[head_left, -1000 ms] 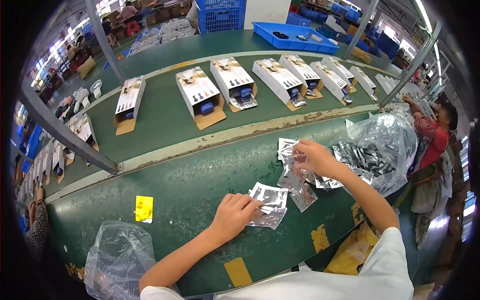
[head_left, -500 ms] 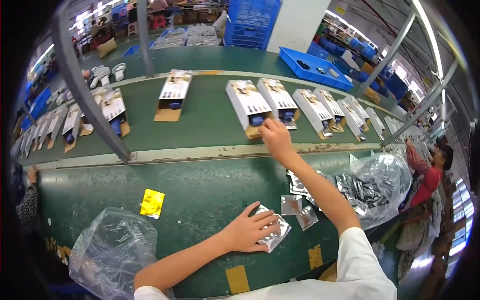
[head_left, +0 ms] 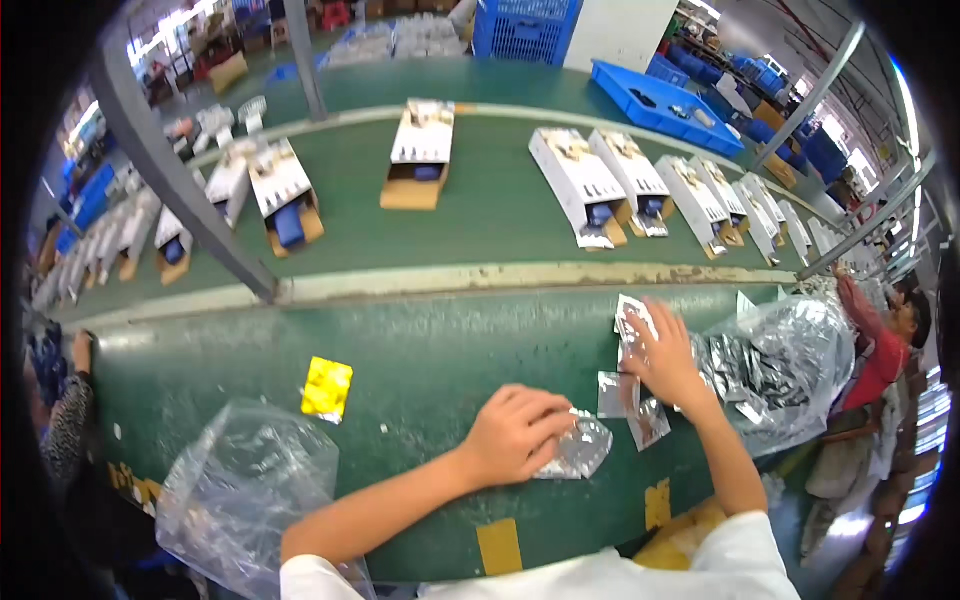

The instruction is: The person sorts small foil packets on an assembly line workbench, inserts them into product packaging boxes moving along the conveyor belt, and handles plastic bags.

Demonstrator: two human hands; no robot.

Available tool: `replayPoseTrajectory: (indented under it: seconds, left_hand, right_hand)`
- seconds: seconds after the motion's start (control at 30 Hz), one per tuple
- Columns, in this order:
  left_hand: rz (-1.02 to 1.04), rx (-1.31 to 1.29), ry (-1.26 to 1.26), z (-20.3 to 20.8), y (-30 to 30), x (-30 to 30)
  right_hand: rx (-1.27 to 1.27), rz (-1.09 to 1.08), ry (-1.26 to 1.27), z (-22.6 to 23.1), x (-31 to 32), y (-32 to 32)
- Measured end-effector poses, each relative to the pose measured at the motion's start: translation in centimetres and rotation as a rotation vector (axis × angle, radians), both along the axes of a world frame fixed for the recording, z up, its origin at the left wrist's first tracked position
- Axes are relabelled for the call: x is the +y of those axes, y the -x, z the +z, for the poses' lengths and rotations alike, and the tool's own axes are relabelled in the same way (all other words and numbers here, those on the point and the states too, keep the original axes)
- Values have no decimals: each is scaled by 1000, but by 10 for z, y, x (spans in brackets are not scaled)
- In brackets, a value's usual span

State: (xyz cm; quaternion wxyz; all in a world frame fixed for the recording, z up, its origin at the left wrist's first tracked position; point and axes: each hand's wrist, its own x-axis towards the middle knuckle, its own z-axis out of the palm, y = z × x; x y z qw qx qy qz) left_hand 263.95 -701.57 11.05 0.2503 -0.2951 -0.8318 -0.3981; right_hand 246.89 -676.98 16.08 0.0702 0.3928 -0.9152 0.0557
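Note:
My left hand (head_left: 515, 435) is closed on the near edge of a clear-fronted silver packet (head_left: 588, 446), fingers bent over it on the green worktop. Farther right, my right hand (head_left: 662, 355) rests with fingers apart on a small pile of silver packets (head_left: 632, 318). Two flat sachets (head_left: 618, 395) (head_left: 650, 424) lie between the hands. On the belt beyond stands a white printed box (head_left: 575, 180) with its flap end open, a blue item inside and a silver packet (head_left: 594, 240) at its mouth.
Several similar boxes (head_left: 418, 135) line the green belt (head_left: 480, 225). A large clear bag of silver packets (head_left: 785, 370) lies at right, a crumpled clear bag (head_left: 255, 480) at left. A yellow packet (head_left: 327, 388) lies nearby. Metal posts (head_left: 180, 180) rise at the belt. Co-workers stand on both sides.
My right hand has left the box and come back to the silver packets. A packet now shows at that box's mouth. My left hand's flat fingers have curled. Boxes sit farther right in view.

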Motion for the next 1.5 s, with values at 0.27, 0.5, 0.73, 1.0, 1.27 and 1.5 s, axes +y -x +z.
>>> replayPoseTrajectory:
  seconds: [0.27, 0.5, 0.73, 1.0, 1.27, 1.5]
  left_hand:
    - [115, -137, 42, 1, -18, -23]
    - [230, -628, -281, 61, 16, -52]
    - [326, -846, -576, 49, 74, -90]
    - [805, 106, 690, 8, 228, -94]
    - [377, 48, 703, 33, 207, -15]
    - [192, -281, 775, 53, -8, -50]
  right_hand:
    - [-126, -224, 75, -51, 26, -72]
    - [-40, -146, 181, -38, 24, -84]
    - [7, -82, 261, -40, 24, -87]
    - [-18, -71, 334, -44, 25, -93]
    - [78, -70, 374, -43, 45, -81]
    - [293, 27, 460, -9, 19, -67]
